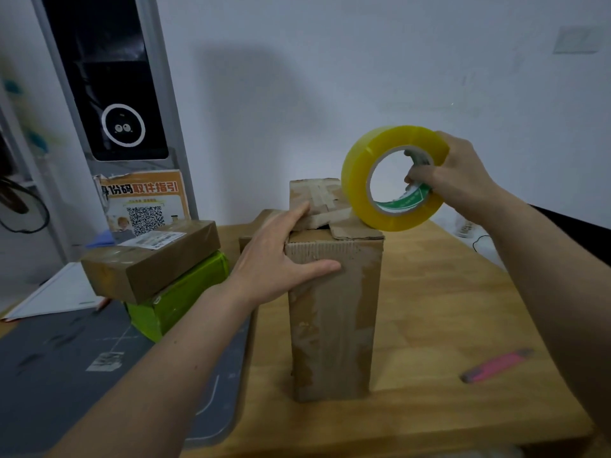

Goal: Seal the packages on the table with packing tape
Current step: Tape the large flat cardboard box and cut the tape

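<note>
Left forearm enters from 7 o'clock; left hand (281, 256) lies spread and flat on the tall cardboard box (334, 312), fingers over the top flaps, thumb along the front face. Box stands upright at centre on the wooden table (463, 292), top flaps not fully closed. Right hand (453, 180) at 2 o'clock grips the yellow tape roll (393, 180), fingers curled through its core, roll edge touching the box's right flap. Brown parcel (152, 259) stacked on green parcel (178, 299) at 9 o'clock. Pink utility knife (497, 365) at 4 o'clock.
</note>
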Motion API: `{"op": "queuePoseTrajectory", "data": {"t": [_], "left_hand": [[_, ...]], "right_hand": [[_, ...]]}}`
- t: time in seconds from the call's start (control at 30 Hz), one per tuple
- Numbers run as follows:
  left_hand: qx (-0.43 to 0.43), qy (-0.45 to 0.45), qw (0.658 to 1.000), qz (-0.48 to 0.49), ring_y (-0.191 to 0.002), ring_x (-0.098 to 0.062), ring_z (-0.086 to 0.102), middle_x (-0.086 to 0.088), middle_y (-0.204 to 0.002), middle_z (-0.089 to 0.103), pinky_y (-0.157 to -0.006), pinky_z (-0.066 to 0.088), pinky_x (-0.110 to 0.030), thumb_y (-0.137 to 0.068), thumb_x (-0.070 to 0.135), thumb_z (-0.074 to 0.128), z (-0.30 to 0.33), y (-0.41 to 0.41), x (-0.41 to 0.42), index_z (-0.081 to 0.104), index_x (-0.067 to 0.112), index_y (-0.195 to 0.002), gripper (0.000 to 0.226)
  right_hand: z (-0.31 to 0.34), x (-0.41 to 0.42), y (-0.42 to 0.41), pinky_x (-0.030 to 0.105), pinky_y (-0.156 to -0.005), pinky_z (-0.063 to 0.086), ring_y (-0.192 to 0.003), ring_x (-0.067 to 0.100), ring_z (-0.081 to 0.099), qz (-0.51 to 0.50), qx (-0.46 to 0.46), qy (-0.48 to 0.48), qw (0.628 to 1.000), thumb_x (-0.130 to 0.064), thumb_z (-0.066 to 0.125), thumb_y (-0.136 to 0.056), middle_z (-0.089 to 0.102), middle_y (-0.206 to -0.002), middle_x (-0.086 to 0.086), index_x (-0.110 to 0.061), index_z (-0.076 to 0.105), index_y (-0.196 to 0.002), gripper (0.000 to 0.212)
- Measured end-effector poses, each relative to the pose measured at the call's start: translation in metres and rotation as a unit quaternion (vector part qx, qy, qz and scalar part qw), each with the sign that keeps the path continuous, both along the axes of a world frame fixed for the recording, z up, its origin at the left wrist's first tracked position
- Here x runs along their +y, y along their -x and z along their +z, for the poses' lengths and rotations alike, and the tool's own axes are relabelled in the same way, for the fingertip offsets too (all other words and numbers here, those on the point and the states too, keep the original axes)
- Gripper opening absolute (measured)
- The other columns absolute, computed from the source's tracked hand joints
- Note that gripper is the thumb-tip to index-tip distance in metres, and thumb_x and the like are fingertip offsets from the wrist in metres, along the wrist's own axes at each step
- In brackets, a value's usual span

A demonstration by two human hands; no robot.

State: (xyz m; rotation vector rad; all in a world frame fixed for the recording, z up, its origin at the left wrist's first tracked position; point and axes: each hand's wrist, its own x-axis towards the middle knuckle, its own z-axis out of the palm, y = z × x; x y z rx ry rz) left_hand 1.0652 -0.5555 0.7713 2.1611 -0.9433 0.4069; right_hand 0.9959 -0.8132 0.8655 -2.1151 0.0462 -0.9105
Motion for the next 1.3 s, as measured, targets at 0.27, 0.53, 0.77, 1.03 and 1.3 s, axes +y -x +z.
{"op": "queuePoseTrajectory", "data": {"t": [0.27, 0.53, 0.77, 1.03, 1.3], "left_hand": [[-0.008, 0.038, 0.999, -0.019, -0.119, -0.003, 0.044, 0.016, -0.131, 0.048, -0.102, 0.043, -0.034, -0.061, 0.078, 0.063, -0.002, 0.007, -0.002, 0.046, 0.035, -0.140, 0.090], [-0.016, 0.037, 0.999, -0.019, -0.123, 0.000, 0.043, 0.022, -0.129, 0.047, -0.106, 0.042, -0.038, -0.063, 0.075, 0.067, -0.001, 0.003, 0.003, 0.052, 0.032, -0.138, 0.088], [-0.004, 0.043, 0.999, -0.022, -0.123, -0.002, 0.044, 0.014, -0.134, 0.049, -0.105, 0.042, -0.034, -0.061, 0.077, 0.065, -0.002, 0.002, 0.005, 0.047, 0.032, -0.142, 0.094], [-0.002, 0.017, 1.000, -0.022, -0.124, -0.003, 0.044, 0.013, -0.135, 0.050, -0.108, 0.042, -0.037, -0.060, 0.077, 0.067, 0.001, 0.004, 0.002, 0.044, 0.031, -0.145, 0.100], [-0.001, 0.012, 1.000, -0.018, -0.124, -0.004, 0.044, 0.012, -0.134, 0.050, -0.107, 0.042, -0.040, -0.061, 0.077, 0.068, 0.003, 0.004, 0.005, 0.045, 0.032, -0.144, 0.098]], "right_hand": [[0.002, 0.004, 0.003, 0.044, -0.082, 0.052, -0.096, 0.040, 0.062, 0.000, -0.009, 0.018, 1.000, 0.002, 0.066, -0.078, 0.064, -0.104, 0.021, -0.006, 0.058, -0.109, 0.034], [-0.018, 0.019, 0.001, 0.043, -0.084, 0.057, -0.094, 0.031, 0.067, 0.035, -0.089, -0.260, 0.961, -0.007, 0.077, -0.077, 0.068, -0.105, 0.012, -0.015, 0.060, -0.116, 0.043], [-0.045, 0.035, -0.004, 0.049, -0.075, 0.059, -0.092, 0.030, 0.072, 0.084, -0.005, -0.459, 0.885, 0.003, 0.071, -0.080, 0.072, -0.100, 0.019, -0.011, 0.064, -0.102, 0.027], [-0.030, 0.015, 0.003, 0.041, -0.069, 0.058, -0.096, 0.034, 0.069, 0.011, -0.034, -0.349, 0.937, 0.004, 0.067, -0.079, 0.069, -0.107, 0.022, -0.015, 0.064, -0.093, 0.023], [-0.043, 0.003, 0.000, 0.036, -0.067, 0.056, -0.091, 0.030, 0.069, 0.012, -0.030, -0.328, 0.944, 0.002, 0.066, -0.082, 0.069, -0.101, 0.018, -0.013, 0.062, -0.101, 0.025]]}}
